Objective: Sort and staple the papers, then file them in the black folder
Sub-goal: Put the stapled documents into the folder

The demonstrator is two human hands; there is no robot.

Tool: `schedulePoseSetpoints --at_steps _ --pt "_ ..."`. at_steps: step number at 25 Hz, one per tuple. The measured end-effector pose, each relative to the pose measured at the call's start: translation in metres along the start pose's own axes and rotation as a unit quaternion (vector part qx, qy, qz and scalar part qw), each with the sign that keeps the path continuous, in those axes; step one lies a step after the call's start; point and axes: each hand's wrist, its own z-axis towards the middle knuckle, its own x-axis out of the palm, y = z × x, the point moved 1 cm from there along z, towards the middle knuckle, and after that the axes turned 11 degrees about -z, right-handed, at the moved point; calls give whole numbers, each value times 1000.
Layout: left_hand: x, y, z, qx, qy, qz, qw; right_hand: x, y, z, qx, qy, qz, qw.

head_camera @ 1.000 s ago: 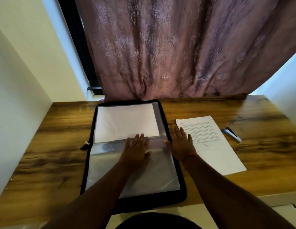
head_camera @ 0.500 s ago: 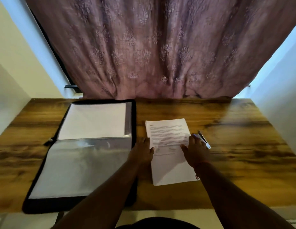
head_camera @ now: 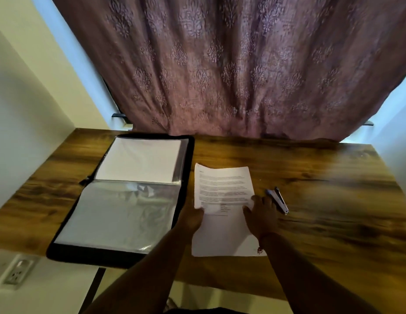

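A white printed sheaf of papers (head_camera: 223, 209) is laid flat on the wood-grain brown surface (head_camera: 322, 200), its long axis running away from the person, the heading at the far end and the blank lower part toward the near edge. The left hand (head_camera: 193, 217) is placed at the sheaf's left edge, about halfway along, with the thumb laid on top of the page; whether the fingers are tucked beneath the edge cannot be told. The right hand (head_camera: 262, 214) is set on the right edge at the same height, fingertips pressed on the paper; how far its fingers are curled cannot be told through the blur. Just beside the right hand, to its right, a slim blue-and-silver stapler (head_camera: 278, 200) is seen lying on the surface, its length angled from far-left to near-right. The black zip folder (head_camera: 188, 177) is spread open just to the left of the papers, its long axis also running away from the person; a white sheet (head_camera: 140, 160) is held in the far clear sleeve, and a glossy clear plastic sleeve (head_camera: 116, 216) covers the near half. A mauve patterned curtain (head_camera: 231, 64) hangs behind the surface.
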Motion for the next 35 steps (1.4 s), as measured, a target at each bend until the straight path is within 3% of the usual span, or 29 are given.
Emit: schedulePoseSetpoints --at_steps 3,6,7,8,10,11,12,15,16,18,19,21,23,25,29,35 --pt "-11 5 5 -22 -87 9 996 -7 -3 0 -3 -1 172 985" --pt "-18 -10 4 -43 -173 -123 976 -16 1 -7 69 25 349 934" --pt "-21 -11 6 -54 -205 -161 964 -20 7 -11 100 44 418 902" --pt "-24 -11 7 -60 -228 -187 954 -21 16 -16 129 76 514 845" --pt "-25 -8 10 -63 -232 -231 943 -24 37 -28 159 163 686 691" --pt "-27 -7 11 -57 -211 -252 943 -23 49 -33 166 183 714 655" --pt "-28 -6 11 -46 -183 -262 946 -23 59 -36 165 187 708 660" --pt "-44 -2 10 -23 -90 -222 971 -16 73 -37 167 110 550 811" --pt "-53 -4 8 -20 -58 -172 983 -12 73 -36 153 87 490 854" --pt "-72 -5 2 3 -11 33 999 -7 68 -37 130 57 442 886" --pt "-86 -1 0 25 4 165 986 -3 66 -39 124 45 448 884" --pt "-113 9 -7 66 25 413 908 -3 67 -48 127 22 465 876" --pt "-129 19 -15 62 44 541 837 2 70 -56 161 -3 474 865" --pt "-134 23 -18 49 60 575 814 8 78 -67 190 -11 486 853" --pt "-125 13 -19 26 117 585 802 14 99 -89 214 -55 532 817" --pt "-109 -6 -12 -39 187 604 774 16 105 -118 194 -94 544 811"
